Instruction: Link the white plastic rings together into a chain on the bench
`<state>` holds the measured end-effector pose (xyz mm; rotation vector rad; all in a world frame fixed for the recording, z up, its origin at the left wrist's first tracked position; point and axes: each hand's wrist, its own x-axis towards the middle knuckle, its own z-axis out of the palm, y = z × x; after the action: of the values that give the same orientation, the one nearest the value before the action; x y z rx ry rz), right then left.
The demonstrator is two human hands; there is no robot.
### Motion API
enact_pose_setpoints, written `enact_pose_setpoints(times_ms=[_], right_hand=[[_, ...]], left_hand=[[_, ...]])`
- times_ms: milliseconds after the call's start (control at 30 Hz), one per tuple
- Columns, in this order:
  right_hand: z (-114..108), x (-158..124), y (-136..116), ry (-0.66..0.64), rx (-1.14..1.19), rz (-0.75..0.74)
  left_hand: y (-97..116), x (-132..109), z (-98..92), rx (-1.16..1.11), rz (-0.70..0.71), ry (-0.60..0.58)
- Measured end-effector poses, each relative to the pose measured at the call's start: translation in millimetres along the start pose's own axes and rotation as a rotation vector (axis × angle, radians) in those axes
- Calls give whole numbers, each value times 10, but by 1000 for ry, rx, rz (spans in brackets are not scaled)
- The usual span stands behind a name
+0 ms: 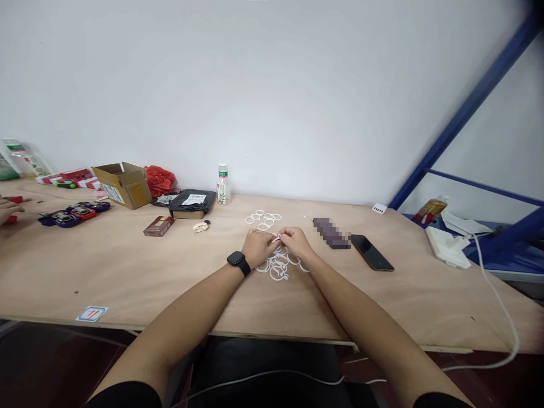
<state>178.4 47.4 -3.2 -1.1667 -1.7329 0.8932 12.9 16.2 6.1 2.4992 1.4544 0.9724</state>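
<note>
My left hand [259, 247] and my right hand [294, 242] meet over the middle of the table, fingertips pinched together. Between them is a small white plastic ring [276, 238], mostly covered by the fingers. Both hands are closed on it. Below and partly behind my hands lies a loose pile of white rings [279, 273], some with a small tab or eyelet on the edge. Farther back, a second group of white rings [274, 217] is spread flat on the wood. A black watch [238, 262] is on my left wrist.
Right of my hands lie a blurred dark packet [331, 233] and a phone [372, 253]. To the left are a dark red box [158, 226], a black parcel [193, 201], an open carton [123, 186] and a bottle [222, 186]. Another person's hand [7, 209] shows far left.
</note>
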Motion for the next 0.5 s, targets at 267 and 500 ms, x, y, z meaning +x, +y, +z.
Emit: enact_pose_setpoints(times_ms=[267,500], right_hand=[[-171,405,117,33,-329,-105],[-6,865,243,-351,-715,-250]], left_hand=[[-119,-4,-14,56,-107,-18],[-80,-33,-17,101,-52,6]])
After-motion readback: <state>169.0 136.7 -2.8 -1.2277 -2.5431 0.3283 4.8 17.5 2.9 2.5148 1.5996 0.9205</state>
